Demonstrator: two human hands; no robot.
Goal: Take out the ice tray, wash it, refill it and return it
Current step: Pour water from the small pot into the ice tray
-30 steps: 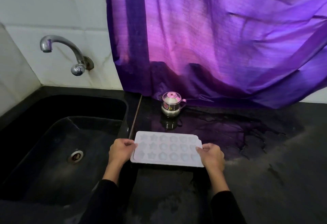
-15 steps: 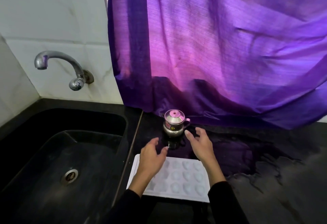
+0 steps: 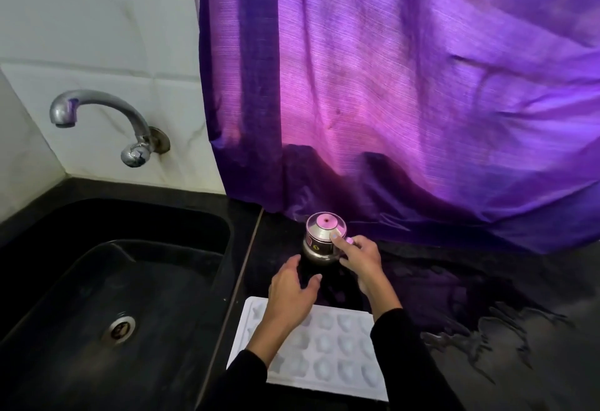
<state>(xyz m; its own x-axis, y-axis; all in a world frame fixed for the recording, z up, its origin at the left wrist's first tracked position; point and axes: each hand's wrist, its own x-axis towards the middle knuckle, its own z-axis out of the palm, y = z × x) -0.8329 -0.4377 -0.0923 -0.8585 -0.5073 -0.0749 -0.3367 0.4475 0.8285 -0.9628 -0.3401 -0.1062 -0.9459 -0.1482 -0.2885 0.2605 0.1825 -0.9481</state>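
The white ice tray (image 3: 328, 350) lies flat on the black counter just right of the sink, its shaped cavities facing up. Behind it stands a small lidded steel pot (image 3: 319, 241). My right hand (image 3: 360, 256) is at the pot's right side, fingers curled at its handle and the thumb on the lid's edge. My left hand (image 3: 293, 290) hovers open over the tray's far edge, just short of the pot, touching nothing that I can see. Both forearms, in black sleeves, cover parts of the tray.
The black sink (image 3: 107, 297) with its drain (image 3: 118, 329) lies to the left, under a wall tap (image 3: 97, 118). A purple curtain (image 3: 406, 102) hangs down to the counter behind the pot. Water is pooled on the counter (image 3: 487, 329) to the right.
Both hands let go of the ice tray, which now lies on the counter, and reached forward. The right hand has arrived at the steel pot; the left stopped just short of it.
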